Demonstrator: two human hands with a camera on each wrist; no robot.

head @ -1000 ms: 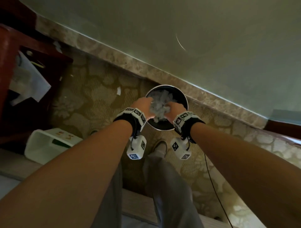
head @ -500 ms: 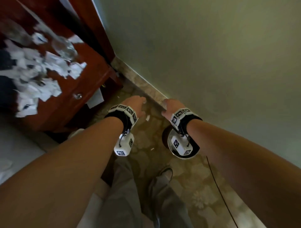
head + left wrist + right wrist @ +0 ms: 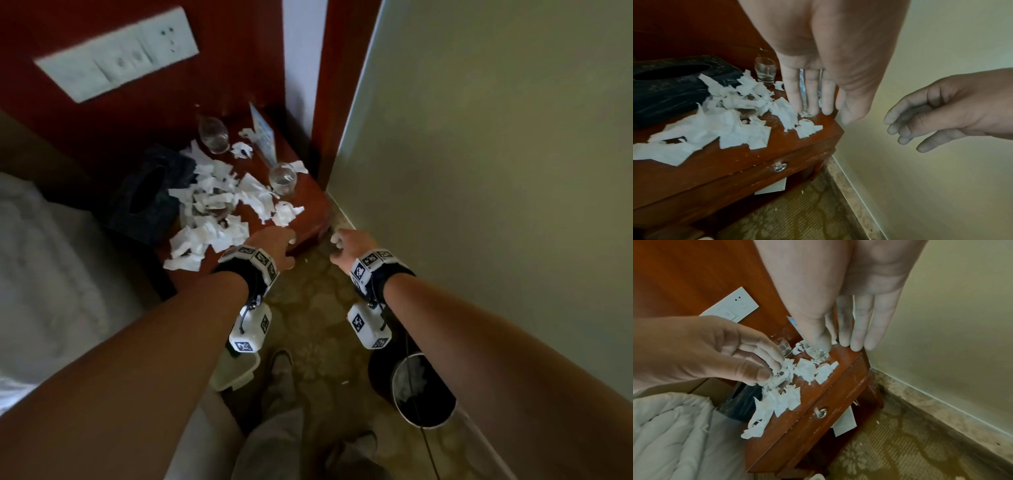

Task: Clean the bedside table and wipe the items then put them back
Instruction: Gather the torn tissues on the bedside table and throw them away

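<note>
Up close, both hands hang in the air by the front right corner of the red-brown wooden counter (image 3: 310, 219), holding nothing: the left hand (image 3: 274, 247) has its fingers straight and a little spread above the front edge, and the right hand (image 3: 346, 247) has loosely bent fingers off the corner, near the wall. On the counter lie many torn white tissue scraps (image 3: 212, 219), too many and too overlapped to count. Two clear glasses show plainly: one glass (image 3: 214, 135) near the back and another glass (image 3: 282, 178) toward the right edge. One black tissue box (image 3: 150, 192) stands at the left, and one printed card (image 3: 263, 137) at the back, its writing too blurred to read. One round bin (image 3: 424, 394) holding white paper stands on the carpet by the right forearm.
</note>
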